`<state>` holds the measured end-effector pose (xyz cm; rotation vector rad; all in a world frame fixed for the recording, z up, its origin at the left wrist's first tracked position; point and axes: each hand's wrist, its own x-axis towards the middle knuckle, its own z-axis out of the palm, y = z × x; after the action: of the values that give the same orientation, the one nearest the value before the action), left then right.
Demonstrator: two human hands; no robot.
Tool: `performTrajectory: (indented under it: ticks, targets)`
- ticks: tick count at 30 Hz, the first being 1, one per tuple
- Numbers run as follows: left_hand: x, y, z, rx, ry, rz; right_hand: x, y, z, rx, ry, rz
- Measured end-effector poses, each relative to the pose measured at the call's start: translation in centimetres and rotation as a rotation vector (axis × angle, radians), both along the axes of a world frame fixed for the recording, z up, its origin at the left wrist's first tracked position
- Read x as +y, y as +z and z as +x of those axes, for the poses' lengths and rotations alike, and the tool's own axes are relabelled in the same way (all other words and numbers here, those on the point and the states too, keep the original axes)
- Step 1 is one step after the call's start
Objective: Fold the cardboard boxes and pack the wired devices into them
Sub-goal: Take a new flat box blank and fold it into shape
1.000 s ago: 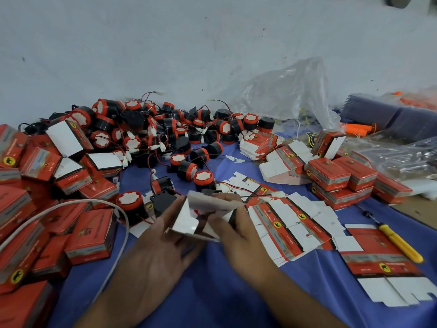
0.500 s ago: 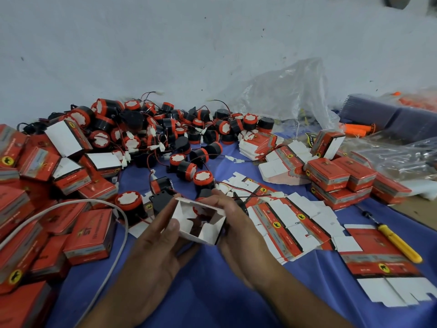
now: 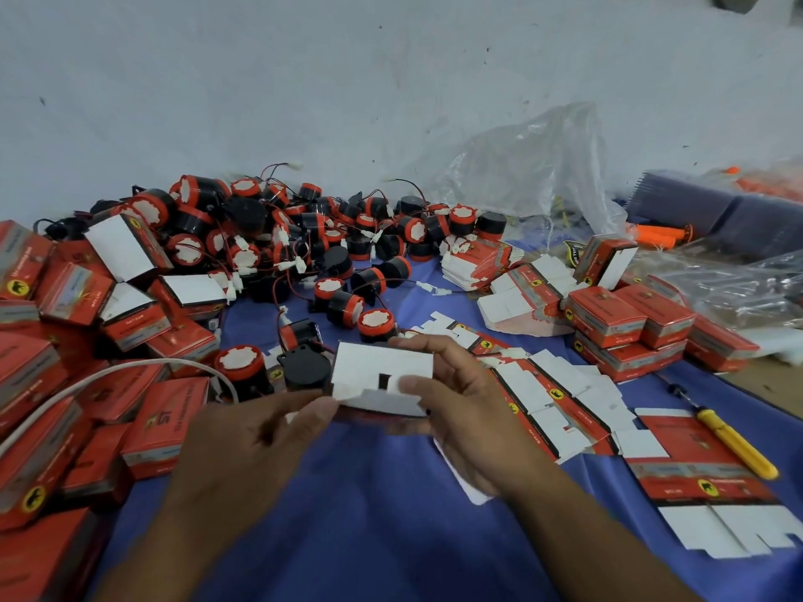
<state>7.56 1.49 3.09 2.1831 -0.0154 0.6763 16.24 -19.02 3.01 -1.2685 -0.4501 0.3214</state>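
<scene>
I hold a small cardboard box (image 3: 382, 375) over the blue cloth, its white flaps facing me. My right hand (image 3: 465, 406) grips its right side, thumb pressing a flap. My left hand (image 3: 247, 445) pinches the lower left flap. Behind the box lies a heap of black-and-red wired devices (image 3: 304, 241). One black device (image 3: 304, 369) sits just left of the box. Flat unfolded boxes (image 3: 552, 393) are spread to the right.
Packed red boxes (image 3: 165, 423) pile up on the left, with a white cable (image 3: 108, 375) over them. More red boxes (image 3: 625, 328) are stacked at right. A yellow-handled screwdriver (image 3: 734, 441) lies far right. A clear plastic bag (image 3: 534, 167) leans on the wall.
The box was held open-ended toward me with its flaps splayed; now its flaps are folded over the end, and both hands have shifted slightly to the right with it.
</scene>
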Motion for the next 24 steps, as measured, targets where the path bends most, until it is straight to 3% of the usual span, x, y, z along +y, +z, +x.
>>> performTrajectory:
  ticks: [2, 7, 10, 13, 21, 24]
  targets:
    - [0.4, 0.1, 0.1, -0.137, 0.032, 0.077, -1.1, 0.7, 0.5, -0.009, 0.076, -0.045]
    - [-1.5, -1.3, -0.1, -0.121, -0.420, 0.131, -2.8, 1.5, 0.6, -0.062, 0.356, -0.223]
    - [-2.7, -2.3, 0.0, -0.108, -0.456, 0.230, -1.3, 1.7, -0.1, 0.143, 0.101, -0.057]
    - [-3.3, -2.8, 0.3, -0.154, -0.451, 0.230, 0.4, 0.9, -0.9, 0.207, -0.097, -0.007]
    - [-2.6, -2.6, 0.6, -0.209, -0.383, 0.293, 2.1, -0.5, -2.3, 0.279, -0.116, -0.010]
    - [-2.2, -2.7, 0.9, -0.227, -0.274, 0.287, 2.7, -1.0, -2.3, 0.221, -0.112, -0.122]
